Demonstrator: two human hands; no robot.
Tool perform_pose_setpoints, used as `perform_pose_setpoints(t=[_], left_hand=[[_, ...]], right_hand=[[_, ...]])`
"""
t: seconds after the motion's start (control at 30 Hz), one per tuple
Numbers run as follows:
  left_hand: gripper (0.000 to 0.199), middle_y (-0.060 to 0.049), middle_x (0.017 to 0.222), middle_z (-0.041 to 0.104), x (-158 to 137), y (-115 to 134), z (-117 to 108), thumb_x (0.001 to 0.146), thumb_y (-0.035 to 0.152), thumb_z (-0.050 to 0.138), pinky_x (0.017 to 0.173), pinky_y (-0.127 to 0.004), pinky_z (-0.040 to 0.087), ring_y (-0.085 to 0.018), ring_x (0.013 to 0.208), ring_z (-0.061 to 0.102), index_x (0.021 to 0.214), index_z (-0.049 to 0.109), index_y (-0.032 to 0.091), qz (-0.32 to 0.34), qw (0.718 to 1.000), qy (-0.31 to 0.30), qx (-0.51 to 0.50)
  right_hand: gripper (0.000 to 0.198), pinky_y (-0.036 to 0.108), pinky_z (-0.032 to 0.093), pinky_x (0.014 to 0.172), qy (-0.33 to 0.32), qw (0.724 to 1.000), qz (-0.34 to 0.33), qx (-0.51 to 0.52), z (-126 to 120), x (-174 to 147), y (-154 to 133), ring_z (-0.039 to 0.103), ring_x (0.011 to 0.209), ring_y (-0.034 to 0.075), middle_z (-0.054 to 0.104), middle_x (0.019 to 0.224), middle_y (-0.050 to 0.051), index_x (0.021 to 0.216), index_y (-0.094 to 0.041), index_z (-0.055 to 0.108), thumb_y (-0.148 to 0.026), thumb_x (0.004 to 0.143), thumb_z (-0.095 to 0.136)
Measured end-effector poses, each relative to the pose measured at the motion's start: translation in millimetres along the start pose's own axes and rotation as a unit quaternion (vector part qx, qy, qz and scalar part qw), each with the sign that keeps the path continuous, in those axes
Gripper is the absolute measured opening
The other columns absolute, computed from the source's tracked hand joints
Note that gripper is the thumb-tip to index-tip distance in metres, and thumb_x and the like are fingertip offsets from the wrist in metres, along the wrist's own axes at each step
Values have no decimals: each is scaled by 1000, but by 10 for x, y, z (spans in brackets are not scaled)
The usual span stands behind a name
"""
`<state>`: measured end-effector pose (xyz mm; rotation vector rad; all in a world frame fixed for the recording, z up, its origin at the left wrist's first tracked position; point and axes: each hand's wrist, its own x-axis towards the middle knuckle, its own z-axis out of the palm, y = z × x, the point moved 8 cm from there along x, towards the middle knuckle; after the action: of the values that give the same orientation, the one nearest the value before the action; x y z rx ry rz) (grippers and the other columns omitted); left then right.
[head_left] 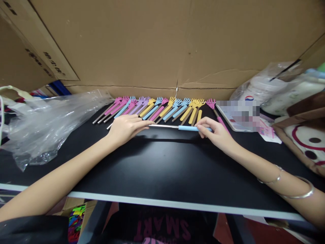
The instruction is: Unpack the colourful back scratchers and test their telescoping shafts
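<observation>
Evidently both hands are busy with one piece; take the clock from the middle of the black bench [162, 173], twelve towards the cardboard [127, 44]. At ten o'clock lies a crumpled clear plastic bag [50, 128]. Just past it, at eleven, the left hand [127, 128] is palm down, its fingers nearly straight and closed together over one end of a blue-handled rod [186, 128]; its thumb is hidden, so I cannot tell how firm the grip is. Behind, from eleven to one, hand-headed scratchers [158, 101] in pink, purple, yellow and blue lie side by side. The rod hangs level at twelve, above its shadow, silver shaft to the left. At two, the right hand [213, 131] pinches the handle between thumb and curled fingers. Beyond it lie a lone pink scratcher [211, 103], a white flat device [228, 117] and, towards three, a brown bag [299, 139].

The step in hand looks like holding the rod stretched between both hands; moving it calls for support at both ends, clear of the scratchers.
</observation>
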<state>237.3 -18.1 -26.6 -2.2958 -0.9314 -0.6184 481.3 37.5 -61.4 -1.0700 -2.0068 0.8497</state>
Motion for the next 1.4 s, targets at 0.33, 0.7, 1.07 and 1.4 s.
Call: perform_pose_setpoints(t=[0.33,0.7,1.07,1.4], left_hand=[[34,-1,80,74,-16,-26,62,98,37,40,53,-25,38,-14,65,68,97,71,23,-32,999,-18,-24],[36,0,91,75,-63,-83,184,98,42,38,58,-24,42,-15,75,70,105,70,26,-74,992,-70,-73],[29,0,81,75,-66,-67,157,96,37,45,53,-23,38,-14,67,68,108,70,28,-59,995,-58,-58],[28,1,58,63,-17,7,-5,96,35,47,48,-25,28,-12,54,55,106,72,28,-4,1000,5,11]], right_hand=[[20,30,42,70,52,995,-20,-77,-74,-53,-67,55,72,15,58,77,1,94,-21,58,-40,88,53],[14,35,43,77,100,981,-76,-146,-107,-71,-210,55,86,21,64,90,4,92,-24,62,-36,86,57],[20,31,46,73,26,996,-39,-73,-40,-35,-120,60,74,17,63,78,3,91,-20,60,-40,86,56],[28,27,48,58,-23,1000,-2,1,32,-34,-44,59,52,12,61,66,0,92,-19,56,-46,88,54]])
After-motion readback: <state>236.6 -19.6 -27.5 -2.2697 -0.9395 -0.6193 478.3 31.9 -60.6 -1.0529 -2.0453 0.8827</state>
